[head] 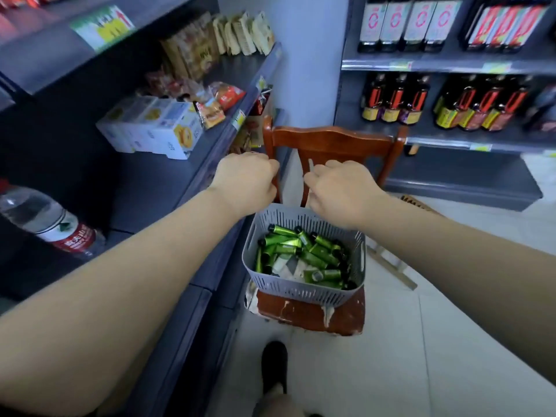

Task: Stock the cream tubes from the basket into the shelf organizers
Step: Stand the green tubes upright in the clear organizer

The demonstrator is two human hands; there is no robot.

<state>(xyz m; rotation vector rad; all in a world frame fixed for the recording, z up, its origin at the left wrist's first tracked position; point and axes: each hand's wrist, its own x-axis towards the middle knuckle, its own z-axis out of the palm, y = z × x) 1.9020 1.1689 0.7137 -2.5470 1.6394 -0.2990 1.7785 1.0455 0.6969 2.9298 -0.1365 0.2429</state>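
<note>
A person stands in a shop aisle, both bare forearms stretched forward over a wooden chair (328,139) that sits at the centre of the view. On the chair's worn red seat rests a grey slotted plastic basket (301,291), at about 6 o'clock from the hands. Inside it lies a loose heap of green cream tubes (313,251) with black caps, piled at mixed angles, with a few pale tubes among them.

The left hand (245,180) is curled into a fist just above the basket's far rim, beside the chair's back post; what it holds, if anything, cannot be made out. The right hand (341,188), just beside it at 3 o'clock, has its fingers curled and pinches a thin pale object whose kind cannot be told.

At 9 o'clock runs a dark grey shelf unit (168,173) carrying white biscuit boxes (153,127), snack packets and, lower at 8 o'clock, a water bottle (45,221) lying on its side. At 1 o'clock, shelves hold dark sauce bottles (394,97). A black shoe (273,365) shows at 6 o'clock on the pale tiled floor.
</note>
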